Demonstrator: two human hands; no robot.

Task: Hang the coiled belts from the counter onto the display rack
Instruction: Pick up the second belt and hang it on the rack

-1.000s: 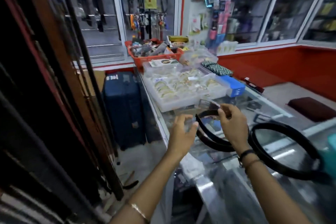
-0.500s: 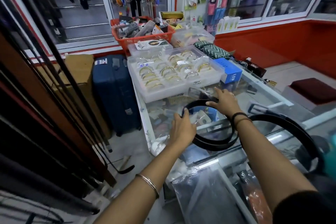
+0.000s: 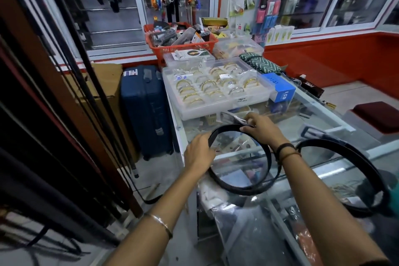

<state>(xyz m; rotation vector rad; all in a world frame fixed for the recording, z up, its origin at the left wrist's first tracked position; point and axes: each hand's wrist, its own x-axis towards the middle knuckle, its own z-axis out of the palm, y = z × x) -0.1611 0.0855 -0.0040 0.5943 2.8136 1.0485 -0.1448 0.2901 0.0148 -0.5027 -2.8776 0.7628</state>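
Note:
A black coiled belt [image 3: 241, 188] lies looped on the glass counter [image 3: 336, 127]. My left hand [image 3: 199, 152] grips its left side, fingers wrapped over the strap. My right hand [image 3: 261, 128] pinches the top of the same loop. A second, larger black coiled belt [image 3: 367, 170] lies on the counter to the right, untouched. Along the left edge, dark belts [image 3: 71, 127] hang from the display rack with its brown wooden frame.
Clear boxes of gold bangles [image 3: 213, 86] sit just beyond my hands, with a blue box [image 3: 280, 90] and a red basket [image 3: 183, 46] behind. A blue suitcase [image 3: 146, 110] and a cardboard box [image 3: 105, 84] stand on the floor between counter and rack.
My left hand has closed on the belt's left side, from open beside it. My right hand shifted along the top of the loop. The view tilted down and closer.

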